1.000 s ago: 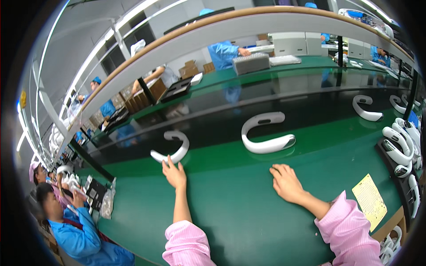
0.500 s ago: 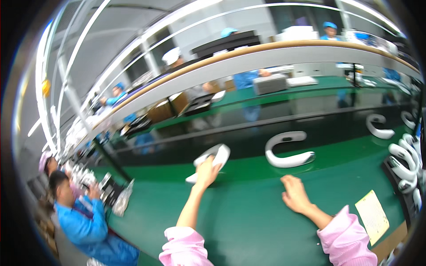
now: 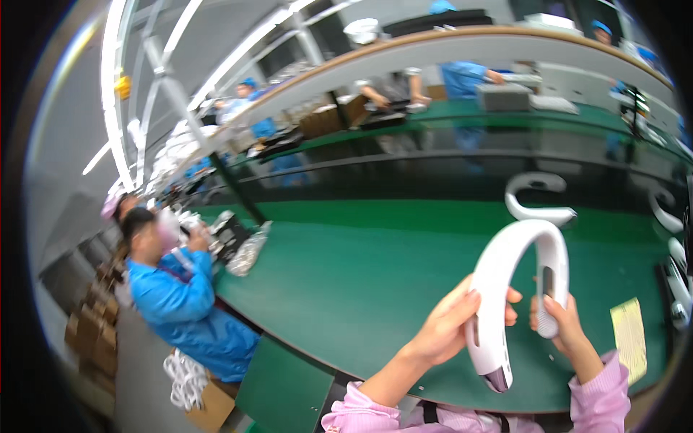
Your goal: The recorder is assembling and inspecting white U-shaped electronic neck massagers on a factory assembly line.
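Note:
A white U-shaped neck fan (image 3: 498, 267) is held up in front of me, its curve at the top and its two ends pointing down. My left hand (image 3: 451, 325) grips the longer arm of the fan, the one with a dark tip. Around the other arm, which has a grey oval inset, my right hand (image 3: 563, 325) is closed with the thumb on its inner face. A second neck fan (image 3: 538, 213) lies beyond it on the dark strip of the bench, apart from both hands.
More white neck fans (image 3: 678, 281) sit at the right edge by a dark tray. A yellow paper sheet (image 3: 629, 339) lies on the green bench (image 3: 346, 289). At left stands a co-worker in blue (image 3: 173, 289), near a clear plastic bag (image 3: 249, 252). A raised shelf (image 3: 433, 45) spans the back.
My left hand has brought a neck fan from the dark strip toward me and to the right. The right hand has taken hold of its other arm. The view has swung left.

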{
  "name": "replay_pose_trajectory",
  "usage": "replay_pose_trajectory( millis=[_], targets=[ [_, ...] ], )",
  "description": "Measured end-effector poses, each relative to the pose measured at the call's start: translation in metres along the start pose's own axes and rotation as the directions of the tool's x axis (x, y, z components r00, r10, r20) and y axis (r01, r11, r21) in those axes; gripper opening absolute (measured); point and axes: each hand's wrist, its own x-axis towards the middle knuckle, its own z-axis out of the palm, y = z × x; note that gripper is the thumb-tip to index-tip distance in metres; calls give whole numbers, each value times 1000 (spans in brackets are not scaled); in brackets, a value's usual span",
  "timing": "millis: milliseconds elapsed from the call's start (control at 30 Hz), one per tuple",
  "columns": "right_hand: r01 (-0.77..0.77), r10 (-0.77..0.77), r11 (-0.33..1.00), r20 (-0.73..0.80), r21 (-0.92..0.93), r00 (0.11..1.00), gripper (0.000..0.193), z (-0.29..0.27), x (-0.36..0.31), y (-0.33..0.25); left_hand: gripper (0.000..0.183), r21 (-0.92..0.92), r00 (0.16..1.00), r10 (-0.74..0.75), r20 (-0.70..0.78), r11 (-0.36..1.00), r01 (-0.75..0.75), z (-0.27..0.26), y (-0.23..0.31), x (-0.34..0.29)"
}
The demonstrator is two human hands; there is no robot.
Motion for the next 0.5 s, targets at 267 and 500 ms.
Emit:
replay_pose_trajectory(
  millis=[267, 500],
  targets=[
    [-279, 259, 942, 125, 184, 958, 58, -11, -12, 19, 64, 61, 989, 121, -90, 991, -116, 37, -31, 1],
    [-250, 239, 956, 87, 151, 967, 57, -16, -15, 24, 57, 119, 979, 140, -147, 985, -123, 45, -40, 0]
  ],
)
